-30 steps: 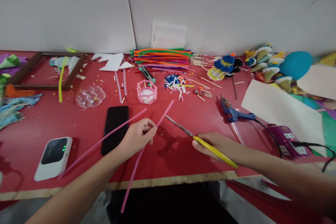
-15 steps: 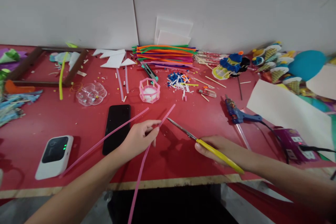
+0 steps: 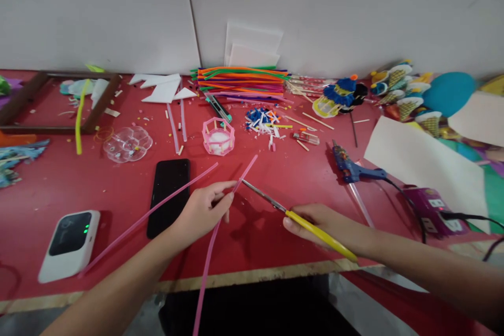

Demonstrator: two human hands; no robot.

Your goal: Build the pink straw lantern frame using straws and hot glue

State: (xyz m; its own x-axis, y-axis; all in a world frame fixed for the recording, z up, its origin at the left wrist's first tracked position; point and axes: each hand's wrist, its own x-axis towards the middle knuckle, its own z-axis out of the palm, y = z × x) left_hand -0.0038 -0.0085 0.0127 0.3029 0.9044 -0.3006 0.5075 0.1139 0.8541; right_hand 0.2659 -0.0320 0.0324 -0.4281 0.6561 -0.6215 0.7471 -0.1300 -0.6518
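Observation:
Between thumb and fingers, my left hand (image 3: 208, 209) pinches a long pink strip (image 3: 207, 268), whose upper end sticks out past the fingertips and whose lower part hangs over the table edge. My right hand (image 3: 325, 223) is closed on yellow-handled scissors (image 3: 315, 230); their tips lie against the pink strip just beyond my left fingers. A second pink strip (image 3: 151, 211) lies slanting across a black phone (image 3: 172, 185), left of my left hand. Behind my hands stands a small pink octagonal frame (image 3: 218, 137) with white material inside.
A blue glue gun (image 3: 350, 165) and its cable lie right, near a purple power box (image 3: 435, 212). A white device (image 3: 70, 244) sits front left. Colored strips (image 3: 242, 83), a cutter (image 3: 218, 108) and small scraps (image 3: 262, 121) lie toward the wall.
The scissor tips have come closer to my left fingertips and now meet the pink strip. The whole view has shifted slightly, with the table items appearing further left.

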